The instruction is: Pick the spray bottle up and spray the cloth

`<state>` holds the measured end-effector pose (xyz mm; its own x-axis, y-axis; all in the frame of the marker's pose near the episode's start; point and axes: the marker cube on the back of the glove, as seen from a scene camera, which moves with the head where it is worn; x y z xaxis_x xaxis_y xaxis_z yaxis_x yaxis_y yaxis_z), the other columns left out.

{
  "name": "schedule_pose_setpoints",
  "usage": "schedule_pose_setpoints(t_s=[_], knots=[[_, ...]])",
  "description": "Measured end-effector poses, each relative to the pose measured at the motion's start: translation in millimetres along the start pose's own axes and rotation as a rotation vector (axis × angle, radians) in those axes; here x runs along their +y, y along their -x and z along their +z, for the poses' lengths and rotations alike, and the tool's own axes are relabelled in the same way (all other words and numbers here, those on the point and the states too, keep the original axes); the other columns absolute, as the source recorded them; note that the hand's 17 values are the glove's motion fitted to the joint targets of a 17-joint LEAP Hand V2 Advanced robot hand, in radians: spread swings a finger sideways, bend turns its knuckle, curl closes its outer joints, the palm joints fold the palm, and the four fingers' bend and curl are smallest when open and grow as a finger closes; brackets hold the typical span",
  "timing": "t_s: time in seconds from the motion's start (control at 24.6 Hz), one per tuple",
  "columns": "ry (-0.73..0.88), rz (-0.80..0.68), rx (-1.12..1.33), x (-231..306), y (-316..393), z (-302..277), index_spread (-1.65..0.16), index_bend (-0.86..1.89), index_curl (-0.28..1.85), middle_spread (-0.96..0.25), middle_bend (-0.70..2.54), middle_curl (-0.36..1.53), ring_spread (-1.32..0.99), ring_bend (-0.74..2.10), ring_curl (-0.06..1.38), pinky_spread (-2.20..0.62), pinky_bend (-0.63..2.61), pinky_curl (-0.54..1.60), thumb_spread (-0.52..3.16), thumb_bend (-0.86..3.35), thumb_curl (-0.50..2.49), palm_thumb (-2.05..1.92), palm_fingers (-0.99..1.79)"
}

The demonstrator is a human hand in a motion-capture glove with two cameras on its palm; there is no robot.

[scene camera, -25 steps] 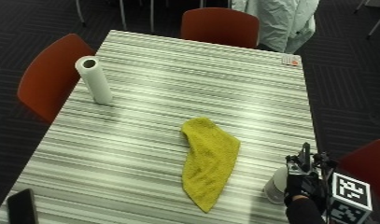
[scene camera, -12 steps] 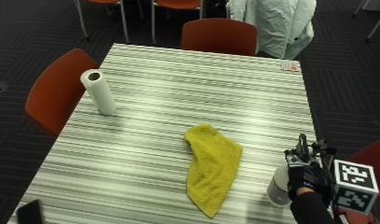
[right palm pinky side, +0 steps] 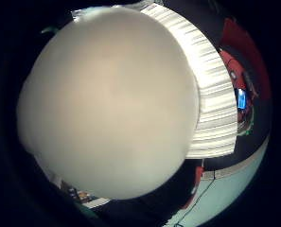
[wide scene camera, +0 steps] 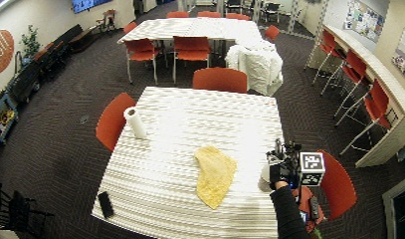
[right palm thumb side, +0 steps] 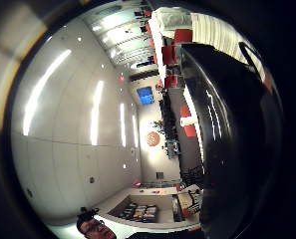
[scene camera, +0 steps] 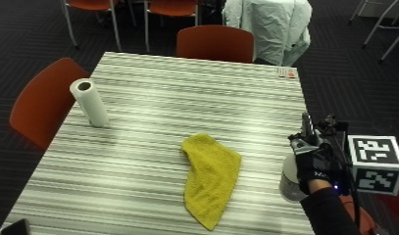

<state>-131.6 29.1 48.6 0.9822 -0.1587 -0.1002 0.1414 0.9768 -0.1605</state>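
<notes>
At the near right corner of the striped table [scene camera: 186, 98], the gloved right hand [scene camera: 313, 164] is wrapped round the upper part of a whitish spray bottle [scene camera: 291, 182], fingers curled about it below the dark trigger head [scene camera: 308, 128]; whether the base of the bottle rests on the tabletop or is just clear of it cannot be told. Near the bottle, towards the middle of the table, lies a yellow cloth [scene camera: 209, 177], crumpled and elongated, flat on the surface and apart from the hand. Well apart, by the far left edge, a roll of white paper towel [scene camera: 90, 103] stands upright. A small white card with a red mark [scene camera: 287, 73] lies at the far right corner; any writing on it is too small to read. A dark flat device [wide scene camera: 104, 204], possibly a phone, lies at the near left corner in the wide outside view. Red chairs [scene camera: 215, 43] stand round the table, one draped with a pale garment [scene camera: 269, 27]. The little finger side palm view is largely filled by the pale rounded body of the bottle [right palm pinky side: 107, 104], with the striped table beside it. The thumb side palm view shows a glossy black curved surface [right palm thumb side: 227, 129] close to the palm, and the room ceiling beyond. No label or brand can be read on the bottle.
</notes>
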Motion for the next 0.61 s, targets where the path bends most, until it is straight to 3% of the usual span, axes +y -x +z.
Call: schedule_pose_setpoints(t_s=[0.33, 0.61], knots=[[0.036, -0.008, 0.050, -3.4, -5.1, 11.8, -0.09, 0.47, 0.56, 0.00, 0.57, 0.55, -0.06, 0.51, 0.47, 0.10, 0.13, 0.16, 1.08, 0.15, 0.71, 1.23, 0.85], [0.225, -0.007, 0.125, 7.8, -0.5, 69.0, -0.09, 0.45, 0.57, 0.00, 0.56, 0.56, -0.06, 0.52, 0.48, 0.10, 0.12, 0.16, 1.05, 0.14, 0.73, 1.24, 0.88]])
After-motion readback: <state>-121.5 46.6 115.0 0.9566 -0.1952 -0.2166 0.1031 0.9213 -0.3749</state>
